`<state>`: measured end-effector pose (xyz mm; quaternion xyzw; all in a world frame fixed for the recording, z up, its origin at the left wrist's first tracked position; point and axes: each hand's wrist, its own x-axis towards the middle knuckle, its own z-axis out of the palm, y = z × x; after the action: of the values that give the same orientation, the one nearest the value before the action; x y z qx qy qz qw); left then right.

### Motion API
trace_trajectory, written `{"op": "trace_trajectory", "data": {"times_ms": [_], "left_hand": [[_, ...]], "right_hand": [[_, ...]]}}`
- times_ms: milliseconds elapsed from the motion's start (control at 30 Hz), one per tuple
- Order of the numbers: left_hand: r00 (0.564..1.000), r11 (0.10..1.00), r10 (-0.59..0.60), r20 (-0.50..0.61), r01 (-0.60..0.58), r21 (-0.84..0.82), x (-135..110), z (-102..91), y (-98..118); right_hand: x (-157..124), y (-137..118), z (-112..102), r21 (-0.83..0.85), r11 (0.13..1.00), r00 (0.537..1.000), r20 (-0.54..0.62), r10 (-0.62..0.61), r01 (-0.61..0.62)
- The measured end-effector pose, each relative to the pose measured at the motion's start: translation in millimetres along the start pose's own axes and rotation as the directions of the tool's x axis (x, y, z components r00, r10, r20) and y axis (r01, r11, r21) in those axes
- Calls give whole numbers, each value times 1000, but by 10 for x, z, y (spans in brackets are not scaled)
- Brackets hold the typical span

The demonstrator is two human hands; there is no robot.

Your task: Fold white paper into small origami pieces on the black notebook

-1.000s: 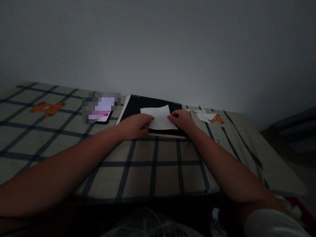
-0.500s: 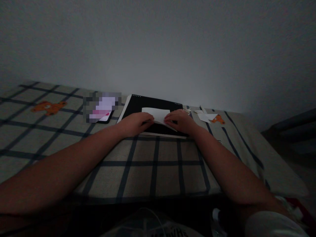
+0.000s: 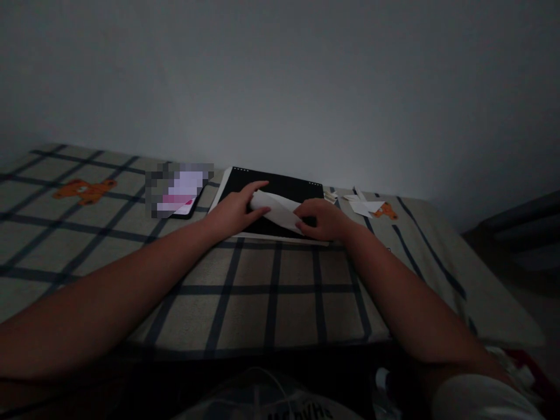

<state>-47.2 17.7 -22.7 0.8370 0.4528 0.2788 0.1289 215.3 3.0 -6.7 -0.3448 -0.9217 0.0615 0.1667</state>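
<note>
A white sheet of paper (image 3: 280, 211), curled over into a narrow, slanting band, lies above the black cover of a pad or notebook (image 3: 284, 179). At the paper's left end is my left hand (image 3: 238, 210), with thumb and fingers spread apart around that end; whether it touches the paper I cannot tell. My right hand (image 3: 324, 219) pinches the right end between thumb and fingers. Part of the black cover is hidden beneath my hands and the paper.
A phone (image 3: 184, 198) with a lit, partly blurred screen lies to the left. Folded white paper pieces (image 3: 363, 205) lie to the right of the pad. A checked cloth (image 3: 258, 291) with orange bear figures covers the table, which stands against a grey wall (image 3: 280, 87).
The paper has gone from a wider, flatter sheet to a narrow curled band. My left hand's fingers have spread apart, while my right hand has moved slightly nearer with the paper's end.
</note>
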Motion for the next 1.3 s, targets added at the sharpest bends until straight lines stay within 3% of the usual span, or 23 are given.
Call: {"op": "trace_trajectory", "data": {"times_ms": [167, 300, 400, 500, 600, 700, 900, 1100, 1300], "left_hand": [[996, 1000, 26, -91, -24, 17, 15, 19, -22], [969, 976, 166, -185, -134, 172, 20, -25, 6], [944, 935, 275, -181, -219, 280, 0, -57, 49], [914, 871, 399, -68, -355, 339, -23, -43, 92], [886, 813, 457, 79, -452, 366, -36, 6, 124], [885, 805, 429, 181, -466, 369, -37, 44, 130], [906, 859, 335, 260, -407, 311, -28, 35, 94], [907, 861, 307, 288, -393, 323, -20, 31, 86], [910, 843, 331, 248, -403, 356, -24, 15, 142]], "right_hand": [[40, -6, 10, 131, 977, 985, 53, 164, -169], [92, 20, 88, 266, 922, 954, -31, 299, -280], [122, 67, 178, 310, 889, 922, -78, 378, -338], [136, 97, 235, 361, 862, 907, -89, 412, -356], [137, 95, 247, 417, 843, 903, -106, 416, -340], [131, 74, 246, 465, 818, 900, -93, 426, -339], [115, 46, 247, 545, 787, 935, -13, 354, -290], [97, 105, 241, 231, 963, 963, -195, 187, -140], [89, 95, 255, 165, 977, 979, -130, 158, -136]]}}
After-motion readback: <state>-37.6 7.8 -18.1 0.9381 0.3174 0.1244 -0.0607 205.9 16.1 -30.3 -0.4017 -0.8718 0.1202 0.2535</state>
